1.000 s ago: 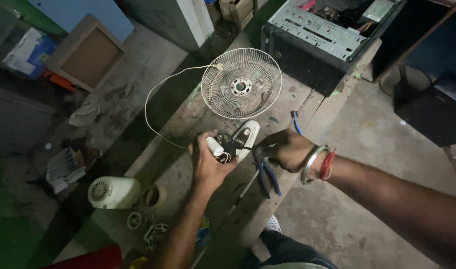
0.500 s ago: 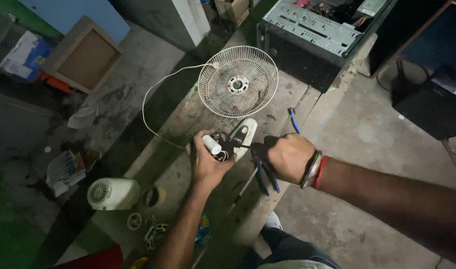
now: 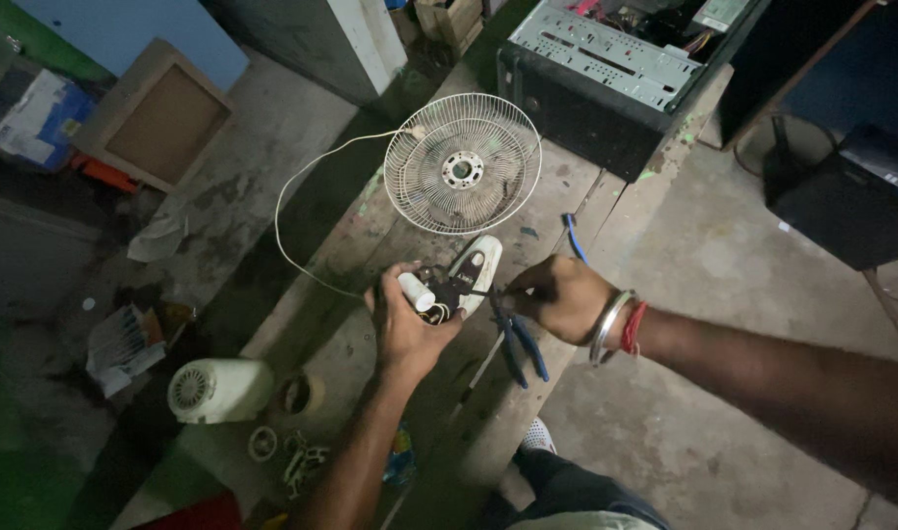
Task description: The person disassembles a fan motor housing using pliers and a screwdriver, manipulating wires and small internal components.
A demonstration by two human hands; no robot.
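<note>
My left hand (image 3: 407, 329) grips a small white and black fan part (image 3: 447, 285) with a white cylinder on it, held above a wooden workbench (image 3: 351, 324). My right hand (image 3: 559, 294) holds blue-handled pliers (image 3: 516, 339) whose jaws touch the part from the right. A round white wire fan guard (image 3: 462, 163) lies on the bench just beyond the hands, with a thin white cord (image 3: 290, 211) looping off its left side.
An open computer case (image 3: 616, 69) stands at the bench's far end. A white motor housing (image 3: 218, 390) and small loose parts (image 3: 292, 453) lie at the near left. A framed board (image 3: 150, 123) leans at the left, and a black case (image 3: 851, 191) sits at the right.
Both hands have stayed together on the part with the pliers. The view has shifted slightly, so the fan guard and hands sit a little lower and further right.
</note>
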